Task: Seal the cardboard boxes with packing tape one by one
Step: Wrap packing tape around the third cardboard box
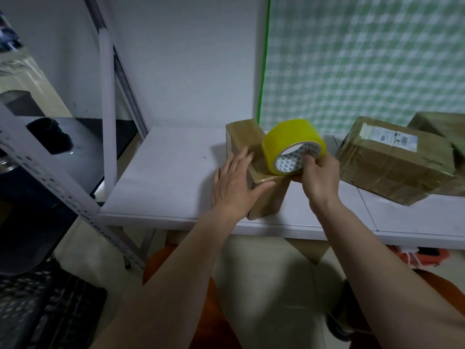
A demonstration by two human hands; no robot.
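Observation:
A narrow cardboard box [245, 137] lies on the white table [171, 172], reaching from the back to the front edge. My left hand [235, 181] lies flat against its left side and top, fingers straight. My right hand [318, 173] grips a yellow roll of packing tape [289, 141], fingers hooked through its core, and holds the roll on the box's top. A strip of tape runs along the top of the box under the roll. A larger taped box with a label [392, 159] sits to the right, with another box [442, 127] behind it.
A metal shelf frame [50, 172] stands at the left with dark items on it. A green checked cloth [364, 59] hangs behind the table. Under the table edge are an orange seat [201, 298] and a red item [417, 255] on the floor.

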